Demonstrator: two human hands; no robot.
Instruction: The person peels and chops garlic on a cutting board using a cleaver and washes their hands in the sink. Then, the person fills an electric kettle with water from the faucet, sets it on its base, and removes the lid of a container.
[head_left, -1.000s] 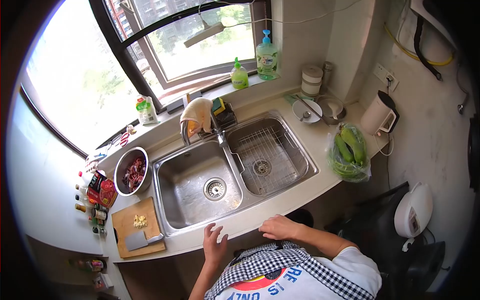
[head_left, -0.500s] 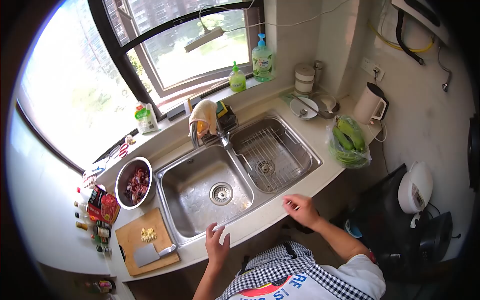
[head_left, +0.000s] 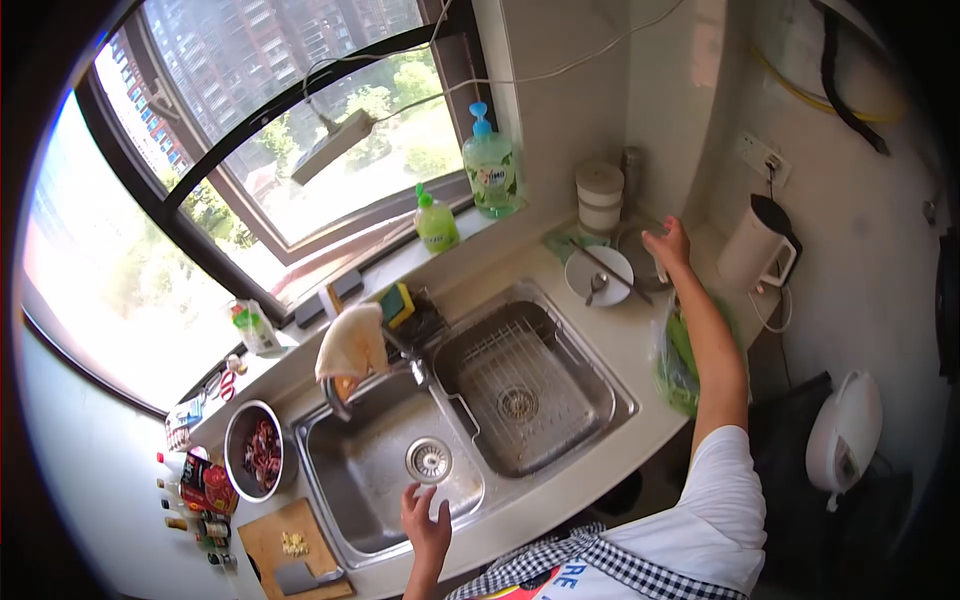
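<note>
My right hand [head_left: 672,250] is stretched out over the back right of the counter, thumb and fingers apart. Beneath it lies a shallow round dish [head_left: 632,240], partly hidden by the hand. Just left of that dish stands a white bowl [head_left: 588,268] with a spoon and chopsticks. My right forearm crosses above a plastic bag of green vegetables [head_left: 672,355], covering part of it. Over the front edge of the left sink basin [head_left: 375,455], my left hand [head_left: 427,522] hovers with fingers spread and nothing in it.
At left are a metal bowl of dark red meat [head_left: 234,450], a cutting board [head_left: 268,535] with chopped garlic and a cleaver [head_left: 298,578], and several bottles. A wire rack [head_left: 500,365] sits in the right basin. A kettle [head_left: 750,245] stands far right, soap bottles [head_left: 490,170] on the sill.
My right hand has gone from the counter's front edge up and right to the dishes at the back. My left hand stays low near the sink. The view has shifted rightward.
</note>
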